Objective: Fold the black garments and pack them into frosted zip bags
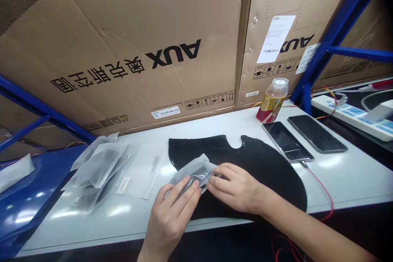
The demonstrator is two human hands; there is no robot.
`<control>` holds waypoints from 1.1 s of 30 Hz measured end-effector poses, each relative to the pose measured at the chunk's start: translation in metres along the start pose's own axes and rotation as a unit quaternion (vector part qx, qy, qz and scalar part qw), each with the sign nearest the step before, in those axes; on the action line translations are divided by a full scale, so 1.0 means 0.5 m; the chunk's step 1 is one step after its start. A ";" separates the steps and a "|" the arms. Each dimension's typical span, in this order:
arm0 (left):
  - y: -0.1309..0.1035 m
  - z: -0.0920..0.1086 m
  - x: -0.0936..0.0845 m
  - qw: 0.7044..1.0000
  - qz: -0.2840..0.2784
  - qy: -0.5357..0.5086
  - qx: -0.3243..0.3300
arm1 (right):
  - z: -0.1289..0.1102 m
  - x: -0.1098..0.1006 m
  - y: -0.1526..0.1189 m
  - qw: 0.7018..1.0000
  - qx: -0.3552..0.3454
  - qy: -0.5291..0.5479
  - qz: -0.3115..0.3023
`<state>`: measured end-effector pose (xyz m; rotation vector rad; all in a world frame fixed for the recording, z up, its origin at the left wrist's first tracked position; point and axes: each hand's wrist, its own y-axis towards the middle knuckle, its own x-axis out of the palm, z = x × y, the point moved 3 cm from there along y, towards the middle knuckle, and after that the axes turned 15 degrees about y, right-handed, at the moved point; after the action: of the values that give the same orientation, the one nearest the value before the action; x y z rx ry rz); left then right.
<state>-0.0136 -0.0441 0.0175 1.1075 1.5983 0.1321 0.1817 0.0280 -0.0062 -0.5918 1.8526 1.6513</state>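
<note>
Both hands are on a translucent plastic bag with something dark inside it, whose kind I cannot make out. My left hand presses on the bag's near left part, fingers laid across it. On the bag's right edge, the fingers of my right hand are pinched together. Under the bag spreads a flat black piece of fabric-like material with a rounded notch in its far edge. Left of the hands lie a flat clear bag with a small white label and a pile of frosted bags.
Two phones, one with a red cable, lie at the right: a nearer-left phone and a darker phone. A drink bottle stands behind them. Large cartons back the white table; blue rack posts flank it.
</note>
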 end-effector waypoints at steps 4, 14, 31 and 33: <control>-0.001 -0.001 -0.001 1.000 -0.001 0.001 0.010 | 0.000 -0.005 -0.004 1.000 0.009 -0.010 -0.013; -0.020 0.016 0.038 0.990 -0.143 -0.008 0.003 | 0.005 -0.004 -0.044 0.975 0.184 0.093 -0.085; -0.061 -0.226 -0.071 0.976 0.031 0.160 -0.144 | 0.007 -0.019 -0.150 0.909 0.394 0.114 -0.067; -0.098 -0.330 -0.078 0.946 0.039 0.239 -0.214 | 0.002 -0.007 -0.155 0.916 0.380 0.099 -0.084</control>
<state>-0.1793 -0.0238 0.0754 0.8285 1.8303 0.8153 0.2363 0.0185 -0.0607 -0.5534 2.3012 0.6705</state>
